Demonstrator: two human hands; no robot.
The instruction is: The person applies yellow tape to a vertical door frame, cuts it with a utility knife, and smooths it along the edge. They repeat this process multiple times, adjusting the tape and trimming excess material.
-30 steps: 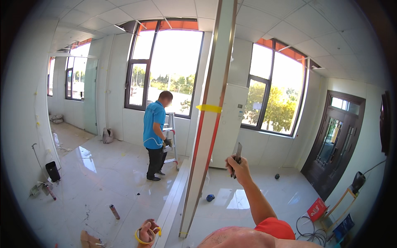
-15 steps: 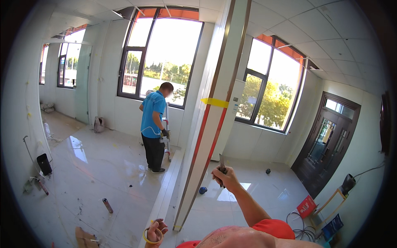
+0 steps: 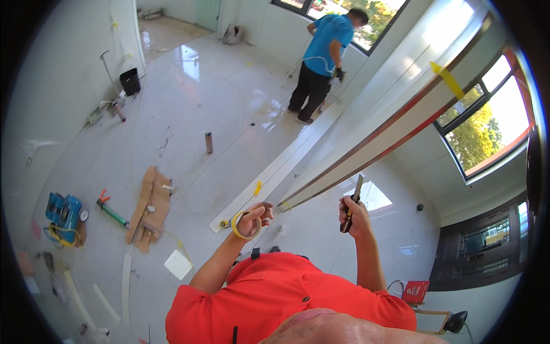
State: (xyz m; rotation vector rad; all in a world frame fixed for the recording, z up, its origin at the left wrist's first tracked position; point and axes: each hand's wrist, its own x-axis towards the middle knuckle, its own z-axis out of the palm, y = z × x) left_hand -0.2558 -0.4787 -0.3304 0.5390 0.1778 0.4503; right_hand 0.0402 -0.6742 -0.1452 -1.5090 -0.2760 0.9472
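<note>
A ring of yellow tape (image 3: pixel 256 236) loops around my left hand (image 3: pixel 252 216), at the base of the palm. The fingers of that hand are loosely bent and apart, with nothing seen between them. My right hand (image 3: pixel 357 219) is closed around a utility knife (image 3: pixel 358 188), its blade pointing up and away from me. Between and beyond my hands stands a tall white panel edge (image 3: pixel 366 137) with dark trim and red strips. A piece of yellow tape (image 3: pixel 448 79) is stuck across it higher up.
A person in a blue shirt (image 3: pixel 332 43) stands beyond a long white strip (image 3: pixel 286 163) on the glossy floor. To my left lie torn cardboard (image 3: pixel 152 206), a caulking gun (image 3: pixel 113 212), a blue machine (image 3: pixel 64 215) and a tube (image 3: pixel 208 143). A red box (image 3: pixel 415 291) sits at right.
My view has tipped downward, showing more floor and my red shirt. My right hand still grips the knife, now lower relative to the panel. The tape ring stays around my left hand.
</note>
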